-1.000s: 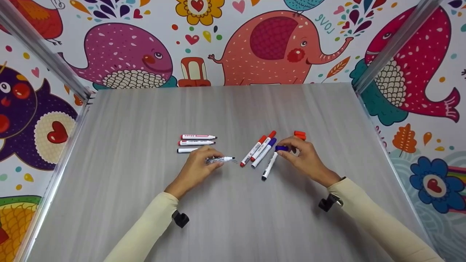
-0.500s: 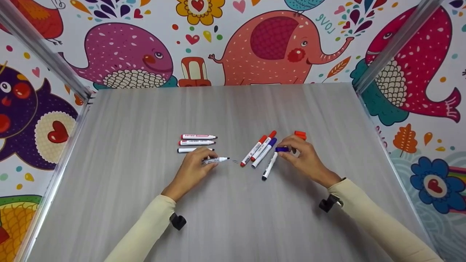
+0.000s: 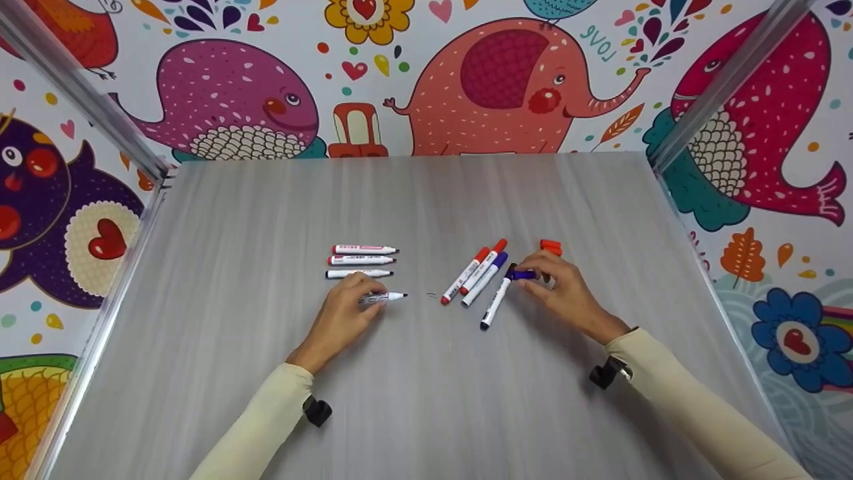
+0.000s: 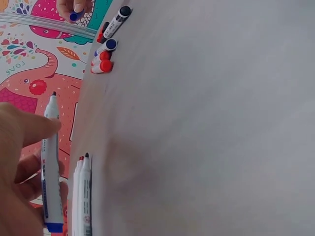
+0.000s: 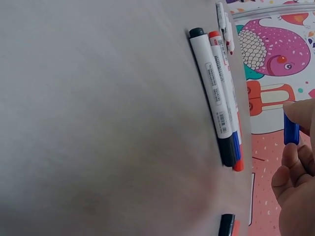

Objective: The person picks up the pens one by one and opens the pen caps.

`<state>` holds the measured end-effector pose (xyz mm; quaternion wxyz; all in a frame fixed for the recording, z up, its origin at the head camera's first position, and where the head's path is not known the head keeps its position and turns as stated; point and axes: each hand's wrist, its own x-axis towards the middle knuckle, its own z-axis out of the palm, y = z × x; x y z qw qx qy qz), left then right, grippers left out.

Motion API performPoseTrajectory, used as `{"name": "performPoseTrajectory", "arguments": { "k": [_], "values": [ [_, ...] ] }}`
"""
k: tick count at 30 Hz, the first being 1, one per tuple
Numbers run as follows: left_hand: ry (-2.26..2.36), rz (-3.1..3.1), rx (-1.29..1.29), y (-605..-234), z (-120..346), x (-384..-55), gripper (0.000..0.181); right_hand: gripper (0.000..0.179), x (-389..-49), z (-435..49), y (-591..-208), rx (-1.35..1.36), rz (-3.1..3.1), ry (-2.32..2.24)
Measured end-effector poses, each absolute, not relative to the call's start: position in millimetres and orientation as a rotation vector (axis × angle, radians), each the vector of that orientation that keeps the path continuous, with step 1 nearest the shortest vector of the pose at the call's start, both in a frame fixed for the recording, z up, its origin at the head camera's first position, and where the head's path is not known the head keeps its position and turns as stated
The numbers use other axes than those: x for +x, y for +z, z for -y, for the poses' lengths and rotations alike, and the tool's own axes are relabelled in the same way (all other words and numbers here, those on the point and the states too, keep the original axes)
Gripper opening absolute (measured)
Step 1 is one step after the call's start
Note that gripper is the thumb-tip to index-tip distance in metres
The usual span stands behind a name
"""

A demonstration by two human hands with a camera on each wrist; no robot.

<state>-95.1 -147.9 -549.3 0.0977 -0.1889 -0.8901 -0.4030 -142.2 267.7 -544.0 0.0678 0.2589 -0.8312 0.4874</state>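
Observation:
My left hand (image 3: 343, 313) holds an uncapped white marker (image 4: 51, 167) with a blue end, its dark tip pointing right. In the head view it hovers just below a row of three uncapped markers (image 3: 360, 274). My right hand (image 3: 560, 287) pinches a blue marker cap (image 5: 291, 129) between thumb and fingers. To the left of that hand lie several capped markers, among them a black-capped marker (image 5: 211, 88), a blue-capped marker (image 3: 484, 280) and two red-capped markers (image 3: 465, 275).
Beyond the right hand lies a red cap (image 3: 550, 247), with a black cap (image 5: 226, 224) close by. Small pen strokes (image 3: 431, 295) mark the grey tabletop (image 3: 413, 400) between the hands. A printed wall (image 3: 373, 80) stands along the back.
My left hand has drawn back to the left with the uncapped marker, away from the pen strokes. My right hand has shifted slightly right, keeping the blue cap.

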Motion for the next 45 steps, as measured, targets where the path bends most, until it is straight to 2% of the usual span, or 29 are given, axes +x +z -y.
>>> {"name": "performPoseTrajectory", "arguments": {
  "k": [14,27,45],
  "values": [
    [-1.071,2.608,-0.541,-564,159,-98,0.022,0.028,-147,-284,-559,0.756,2.479,1.472],
    [-1.010,2.545,-0.569,-575,166,-106,0.018,0.027,-150,-295,-574,0.568,2.496,1.402],
    [-0.955,2.540,-0.572,-583,166,-111,0.019,0.025,-157,-315,-582,0.548,2.543,1.402]
  ]
}}
